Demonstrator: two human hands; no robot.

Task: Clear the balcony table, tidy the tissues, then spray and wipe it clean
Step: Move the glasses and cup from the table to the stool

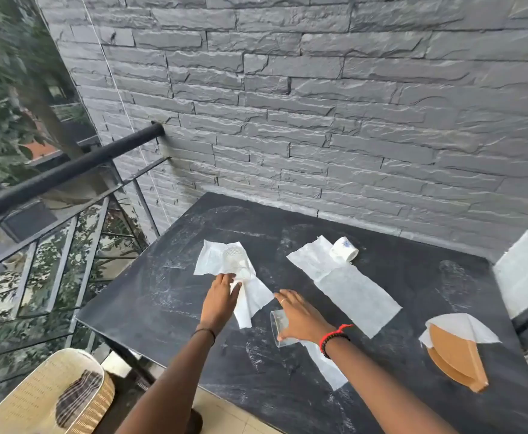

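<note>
A dusty black table (pixel 175 302) stands against a grey stone wall. My left hand (pixel 220 297) rests on a crumpled white tissue (pixel 225 261) that lies over a clear patterned glass (pixel 236 258) tipped on its side. My right hand (pixel 300 316) grips a second clear glass (pixel 280 327) lying on the table over another tissue (pixel 328 368). A long tissue strip (pixel 350 289) runs from a white cup with a blue flower (pixel 344 249), which lies tipped over. At the right a wooden tissue holder (pixel 457 355) lies flat with a tissue in it.
A black metal railing (pixel 68 170) runs along the left with greenery beyond. A woven basket (pixel 53 399) with a checked cloth sits low at the front left. A white ledge (pixel 525 270) borders the table's right side.
</note>
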